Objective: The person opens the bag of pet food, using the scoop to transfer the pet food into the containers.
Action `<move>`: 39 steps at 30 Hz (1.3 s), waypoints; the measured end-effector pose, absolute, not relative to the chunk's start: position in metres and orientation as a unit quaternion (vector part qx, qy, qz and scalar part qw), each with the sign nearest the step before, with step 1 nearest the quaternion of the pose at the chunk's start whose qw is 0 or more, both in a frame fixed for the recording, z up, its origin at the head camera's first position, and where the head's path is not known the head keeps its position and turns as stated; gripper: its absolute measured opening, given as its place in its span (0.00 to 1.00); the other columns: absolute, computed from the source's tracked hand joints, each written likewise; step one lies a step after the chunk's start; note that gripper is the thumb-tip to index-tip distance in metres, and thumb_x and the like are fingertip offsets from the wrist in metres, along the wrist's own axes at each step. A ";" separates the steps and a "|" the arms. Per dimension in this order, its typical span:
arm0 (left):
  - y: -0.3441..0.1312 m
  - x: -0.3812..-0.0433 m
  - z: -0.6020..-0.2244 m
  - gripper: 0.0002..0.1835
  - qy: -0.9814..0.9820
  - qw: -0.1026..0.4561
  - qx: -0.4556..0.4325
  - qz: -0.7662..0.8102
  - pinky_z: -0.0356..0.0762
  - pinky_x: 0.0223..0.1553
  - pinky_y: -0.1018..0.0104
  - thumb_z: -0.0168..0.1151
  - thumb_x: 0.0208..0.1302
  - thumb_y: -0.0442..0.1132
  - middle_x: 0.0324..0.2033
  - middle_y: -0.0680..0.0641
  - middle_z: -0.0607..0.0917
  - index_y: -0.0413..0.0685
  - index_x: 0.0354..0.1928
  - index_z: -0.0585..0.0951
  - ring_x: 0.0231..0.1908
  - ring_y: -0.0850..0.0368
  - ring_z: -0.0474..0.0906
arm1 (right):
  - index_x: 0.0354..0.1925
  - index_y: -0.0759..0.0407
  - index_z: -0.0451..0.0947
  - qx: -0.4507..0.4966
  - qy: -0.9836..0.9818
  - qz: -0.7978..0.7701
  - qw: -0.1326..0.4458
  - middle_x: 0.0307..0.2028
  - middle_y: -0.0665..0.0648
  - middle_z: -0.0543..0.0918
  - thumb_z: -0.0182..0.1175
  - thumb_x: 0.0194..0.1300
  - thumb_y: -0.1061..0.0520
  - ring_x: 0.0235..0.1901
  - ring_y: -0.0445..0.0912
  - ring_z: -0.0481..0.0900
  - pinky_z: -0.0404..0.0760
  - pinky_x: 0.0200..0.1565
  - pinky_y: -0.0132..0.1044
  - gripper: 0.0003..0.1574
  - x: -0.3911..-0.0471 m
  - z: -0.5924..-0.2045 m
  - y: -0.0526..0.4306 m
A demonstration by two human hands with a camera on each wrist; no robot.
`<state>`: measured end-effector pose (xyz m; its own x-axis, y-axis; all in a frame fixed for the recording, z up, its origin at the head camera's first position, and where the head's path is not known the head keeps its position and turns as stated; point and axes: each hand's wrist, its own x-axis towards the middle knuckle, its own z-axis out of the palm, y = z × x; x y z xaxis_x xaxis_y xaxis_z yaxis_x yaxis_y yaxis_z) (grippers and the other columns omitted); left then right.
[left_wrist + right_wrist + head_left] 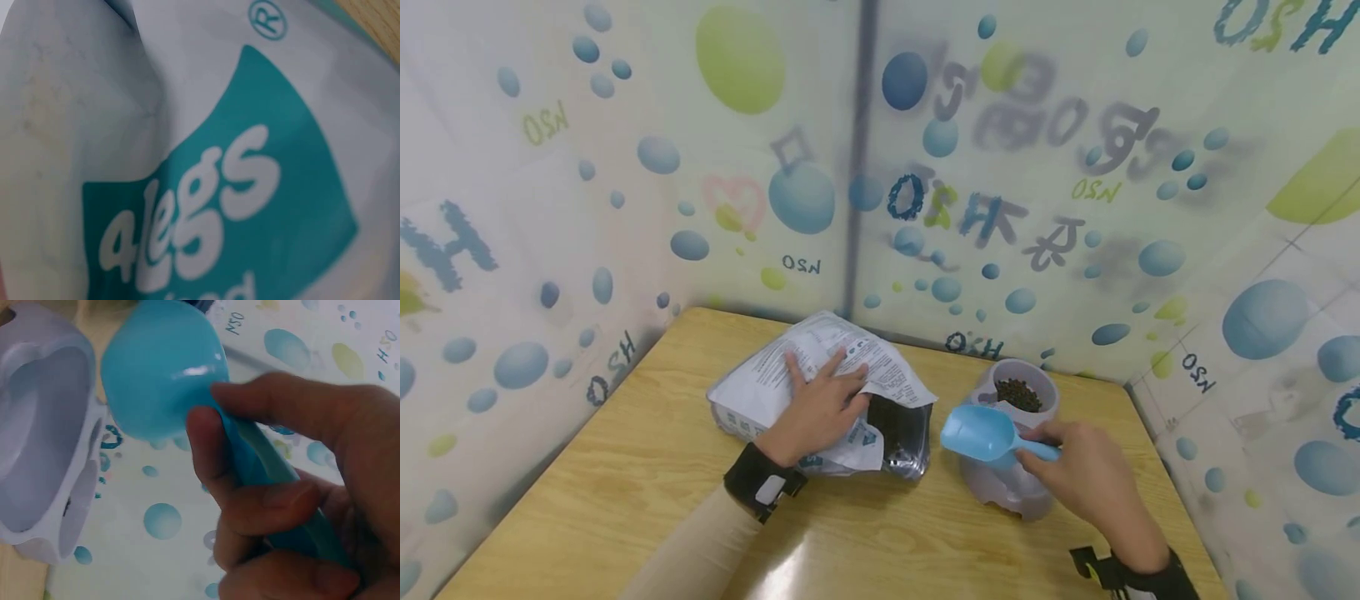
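Observation:
A white pet food bag (748, 387) lies on its side, its dark, shiny-lined mouth (898, 429) facing right. My left hand (820, 408) rests on top with fingers spread, near the folded flap. Printed lettering (194, 212) on the bag fills the left wrist view. In my right hand (1086, 475) I grip a light blue scoop (981, 433) by its handle; the scoop's bowl looks empty in the head view. Below and behind it stands a grey double pet bowl (1018, 492). Brown kibble (1017, 395) sits in its far compartment, while the scoop partly hides the near one.
The wooden table (602, 467) has patterned wall panels (805, 108) close behind it and on both sides. The pet bowl stands toward the table's right edge, just right of the bag mouth. Bare wood shows in front of the bag.

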<state>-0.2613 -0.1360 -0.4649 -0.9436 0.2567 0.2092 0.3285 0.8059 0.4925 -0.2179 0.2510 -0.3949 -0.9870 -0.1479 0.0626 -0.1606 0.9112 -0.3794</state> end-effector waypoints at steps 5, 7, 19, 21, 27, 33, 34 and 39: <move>-0.136 -0.261 -0.467 0.30 -0.947 0.067 -0.155 -0.273 0.02 0.79 0.13 0.50 0.89 0.55 0.85 0.47 0.78 0.48 0.78 0.85 0.96 0.38 0.51 | 0.52 0.48 0.98 0.101 -0.972 0.207 -0.035 0.36 0.46 0.92 0.86 0.68 0.45 0.30 0.43 0.77 0.71 0.27 0.34 0.18 -0.210 -0.385 0.243; -0.136 -0.261 -0.467 0.30 -0.947 0.068 -0.155 -0.274 0.02 0.79 0.12 0.50 0.89 0.55 0.85 0.46 0.78 0.48 0.78 0.85 0.96 0.38 0.50 | 0.51 0.47 0.97 0.115 -0.969 0.213 -0.051 0.37 0.45 0.93 0.86 0.67 0.44 0.31 0.42 0.79 0.74 0.28 0.34 0.17 -0.208 -0.381 0.239; -0.136 -0.262 -0.467 0.30 -0.947 0.066 -0.152 -0.275 0.02 0.80 0.13 0.50 0.89 0.55 0.85 0.46 0.78 0.48 0.78 0.85 0.96 0.38 0.50 | 0.43 0.42 0.93 0.182 -0.961 0.206 -0.002 0.36 0.43 0.94 0.87 0.66 0.48 0.31 0.36 0.80 0.81 0.34 0.32 0.12 -0.209 -0.393 0.210; -0.136 -0.262 -0.467 0.30 -0.947 0.065 -0.151 -0.275 0.02 0.80 0.13 0.50 0.89 0.55 0.85 0.46 0.78 0.49 0.78 0.85 0.96 0.38 0.50 | 0.42 0.43 0.95 0.181 -0.964 0.193 0.012 0.37 0.44 0.96 0.87 0.66 0.49 0.30 0.36 0.79 0.80 0.33 0.32 0.10 -0.208 -0.395 0.205; -0.135 -0.262 -0.466 0.30 -0.947 0.070 -0.152 -0.274 0.03 0.80 0.12 0.50 0.89 0.55 0.85 0.46 0.79 0.48 0.77 0.86 0.95 0.37 0.52 | 0.41 0.44 0.97 0.181 -0.968 0.171 0.027 0.42 0.45 0.98 0.88 0.65 0.49 0.35 0.34 0.86 0.88 0.38 0.39 0.09 -0.210 -0.397 0.193; -0.136 -0.262 -0.466 0.30 -0.948 0.066 -0.152 -0.273 0.02 0.80 0.13 0.49 0.89 0.55 0.85 0.47 0.78 0.49 0.78 0.86 0.96 0.38 0.50 | 0.42 0.45 0.98 0.164 -0.972 0.171 -0.001 0.40 0.44 0.97 0.88 0.66 0.49 0.32 0.36 0.80 0.83 0.34 0.35 0.09 -0.211 -0.397 0.184; -0.136 -0.262 -0.467 0.30 -0.948 0.066 -0.152 -0.273 0.02 0.80 0.13 0.49 0.89 0.55 0.85 0.47 0.78 0.49 0.78 0.86 0.96 0.38 0.50 | 0.42 0.45 0.98 0.159 -0.972 0.173 -0.005 0.39 0.44 0.97 0.88 0.66 0.49 0.31 0.36 0.79 0.81 0.33 0.34 0.09 -0.211 -0.397 0.183; -0.136 -0.262 -0.467 0.30 -0.947 0.064 -0.153 -0.274 0.01 0.80 0.13 0.49 0.89 0.55 0.85 0.47 0.78 0.49 0.77 0.86 0.96 0.39 0.50 | 0.41 0.46 0.97 0.149 -0.972 0.180 -0.012 0.34 0.43 0.94 0.87 0.66 0.50 0.26 0.38 0.77 0.76 0.30 0.33 0.08 -0.210 -0.398 0.178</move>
